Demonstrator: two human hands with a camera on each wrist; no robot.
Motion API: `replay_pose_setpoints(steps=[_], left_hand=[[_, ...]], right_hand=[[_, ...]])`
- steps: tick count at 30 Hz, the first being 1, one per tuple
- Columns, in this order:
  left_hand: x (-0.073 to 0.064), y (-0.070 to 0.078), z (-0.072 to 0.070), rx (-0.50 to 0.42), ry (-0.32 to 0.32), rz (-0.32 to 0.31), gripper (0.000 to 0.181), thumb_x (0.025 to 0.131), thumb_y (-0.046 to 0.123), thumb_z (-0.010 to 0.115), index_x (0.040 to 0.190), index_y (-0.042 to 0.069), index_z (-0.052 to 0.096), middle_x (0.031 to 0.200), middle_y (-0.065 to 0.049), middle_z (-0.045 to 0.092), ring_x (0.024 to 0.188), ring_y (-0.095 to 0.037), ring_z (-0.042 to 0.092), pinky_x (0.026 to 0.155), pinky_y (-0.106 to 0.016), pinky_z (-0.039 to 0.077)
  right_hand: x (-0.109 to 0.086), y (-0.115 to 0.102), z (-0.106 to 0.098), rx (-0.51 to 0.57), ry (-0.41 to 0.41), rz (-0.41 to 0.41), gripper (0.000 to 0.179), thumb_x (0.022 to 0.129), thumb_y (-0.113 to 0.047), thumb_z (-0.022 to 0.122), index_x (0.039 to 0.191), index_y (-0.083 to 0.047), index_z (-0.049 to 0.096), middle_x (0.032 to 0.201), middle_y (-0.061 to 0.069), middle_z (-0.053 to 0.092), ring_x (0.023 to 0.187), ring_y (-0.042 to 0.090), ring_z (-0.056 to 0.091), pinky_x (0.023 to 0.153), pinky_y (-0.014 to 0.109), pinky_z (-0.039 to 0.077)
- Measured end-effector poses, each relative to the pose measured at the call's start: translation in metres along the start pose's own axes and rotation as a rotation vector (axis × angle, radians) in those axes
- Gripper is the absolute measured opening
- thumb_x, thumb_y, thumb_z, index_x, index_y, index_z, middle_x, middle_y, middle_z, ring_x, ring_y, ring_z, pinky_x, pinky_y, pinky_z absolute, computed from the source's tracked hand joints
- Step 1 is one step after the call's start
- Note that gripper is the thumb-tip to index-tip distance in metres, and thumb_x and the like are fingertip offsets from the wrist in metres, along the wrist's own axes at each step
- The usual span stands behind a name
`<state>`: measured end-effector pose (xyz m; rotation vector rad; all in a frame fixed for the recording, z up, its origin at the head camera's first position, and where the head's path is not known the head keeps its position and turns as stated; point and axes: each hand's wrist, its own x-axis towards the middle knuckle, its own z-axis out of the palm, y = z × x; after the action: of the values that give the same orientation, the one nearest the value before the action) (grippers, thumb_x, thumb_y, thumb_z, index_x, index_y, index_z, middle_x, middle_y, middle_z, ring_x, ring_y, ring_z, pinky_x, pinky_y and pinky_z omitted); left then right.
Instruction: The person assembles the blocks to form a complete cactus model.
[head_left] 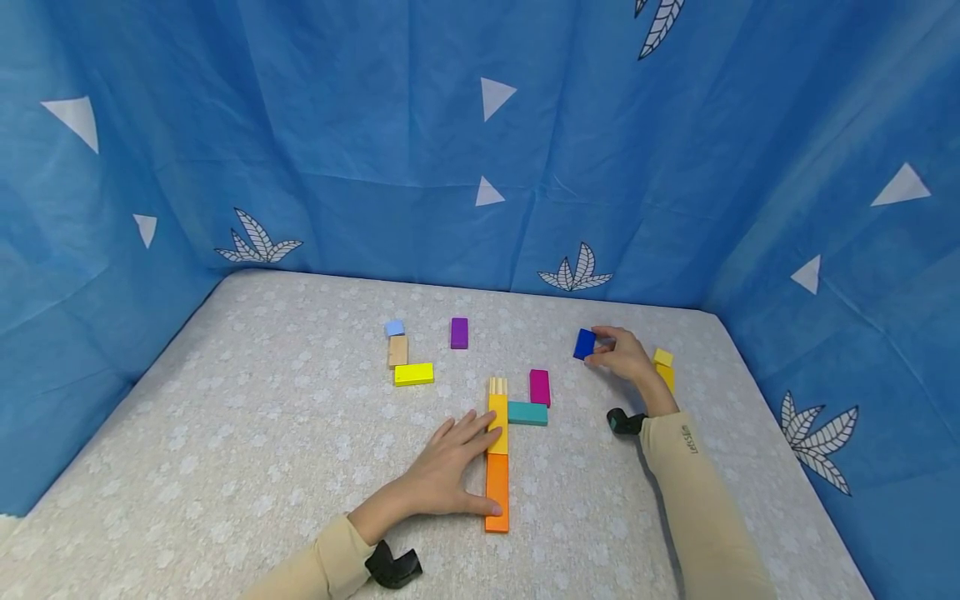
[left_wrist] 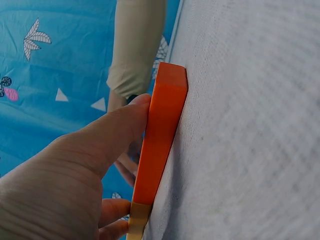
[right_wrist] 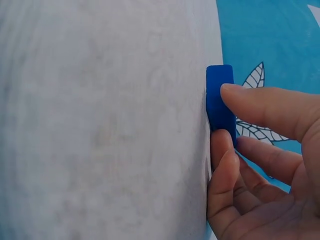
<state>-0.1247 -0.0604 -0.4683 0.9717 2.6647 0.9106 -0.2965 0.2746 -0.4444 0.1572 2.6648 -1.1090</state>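
Worktop point(head_left: 225, 433): we see a pale floral surface with coloured blocks lying across it.
Left hand point(head_left: 441, 477): spread wide, thumb touching the orange block point(head_left: 497, 487), fingertips on the amber block point(head_left: 501, 406).
Right hand point(head_left: 626, 358): half closed, thumb and fingers pinching the blue block point(head_left: 584, 344).
Orange block: nearest the near edge, end to end with the amber one.
Blue block: we find it near the far edge, towards the far right corner.

Block row point(head_left: 497, 479) on table point(head_left: 225, 433), three blocks point(head_left: 398, 352) back left, curtain point(head_left: 405, 125) behind
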Motion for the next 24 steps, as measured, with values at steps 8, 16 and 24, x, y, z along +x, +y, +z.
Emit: replay_pose_setpoints(steps=[8, 16, 24], left_hand=[[0.0, -0.001, 0.0, 0.005, 0.006, 0.007, 0.099, 0.073, 0.062, 0.076, 0.149, 0.01, 0.041, 0.163, -0.004, 0.023, 0.151, -0.034, 0.017, 0.12, -0.058, 0.012], [0.0, 0.0, -0.002, -0.009, 0.005, 0.006, 0.098, 0.072, 0.062, 0.076, 0.149, 0.011, 0.041, 0.163, -0.005, 0.024, 0.15, -0.034, 0.018, 0.12, -0.059, 0.012], [0.0, 0.001, -0.003, -0.011, -0.006, -0.004, 0.099, 0.072, 0.061, 0.076, 0.149, 0.011, 0.041, 0.163, -0.004, 0.023, 0.151, -0.033, 0.017, 0.12, -0.058, 0.012]], right_hand=[[-0.002, -0.001, 0.0, 0.002, 0.026, 0.013, 0.071, 0.087, -0.017, 0.073, 0.149, -0.009, 0.039, 0.132, 0.02, 0.052, 0.113, 0.034, 0.052, 0.098, 0.045, 0.048], [-0.002, -0.003, 0.001, 0.017, 0.043, 0.001, 0.071, 0.087, -0.019, 0.074, 0.148, -0.009, 0.041, 0.134, 0.019, 0.053, 0.111, 0.032, 0.053, 0.094, 0.041, 0.048], [-0.005, -0.013, 0.007, 0.048, 0.017, -0.156, 0.066, 0.086, -0.017, 0.075, 0.143, -0.004, 0.047, 0.13, 0.02, 0.056, 0.106, 0.03, 0.057, 0.085, 0.031, 0.049]])
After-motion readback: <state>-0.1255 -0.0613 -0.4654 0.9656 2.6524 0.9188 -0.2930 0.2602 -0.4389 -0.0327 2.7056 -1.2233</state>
